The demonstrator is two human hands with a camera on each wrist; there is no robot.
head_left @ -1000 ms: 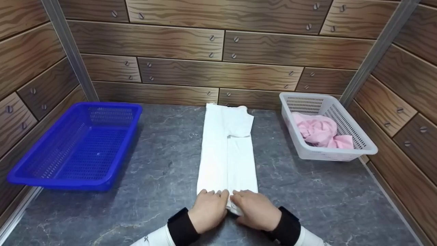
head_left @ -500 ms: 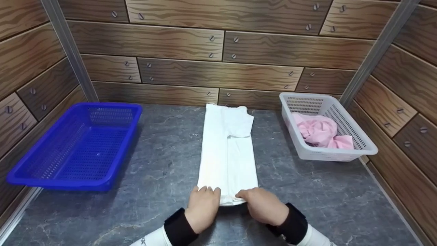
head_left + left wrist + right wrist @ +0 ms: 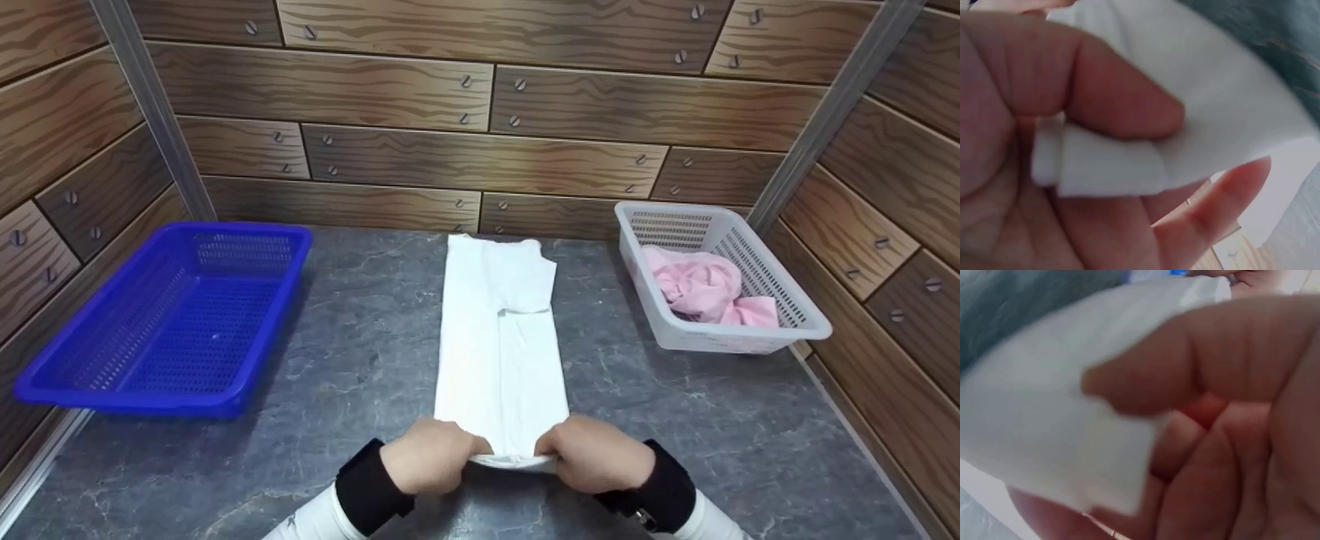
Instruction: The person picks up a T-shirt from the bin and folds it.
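A white garment point(image 3: 480, 360), apparently a shirt with a short sleeve folded over at its far right, lies as a long narrow strip down the middle of the table. My left hand point(image 3: 431, 456) pinches the left part of its near edge. At the right part of that edge, my right hand point(image 3: 606, 454) pinches the cloth too. In the left wrist view the thumb point(image 3: 1129, 101) presses on top of the layered white cloth point(image 3: 1112, 169), with fingers beneath. Blurred white cloth point(image 3: 1044, 399) is likewise held between thumb and fingers in the right wrist view.
A blue plastic basket point(image 3: 236, 375) stands at the left of the grey marbled table point(image 3: 360, 337). To the right, a white basket point(image 3: 652, 300) holds pink cloth point(image 3: 697, 285). Wood-patterned walls point(image 3: 405, 157) enclose the back and sides.
My hands have moved apart from the middle of the near edge and now pinch it on both sides. The garment's far end has slid slightly toward me.
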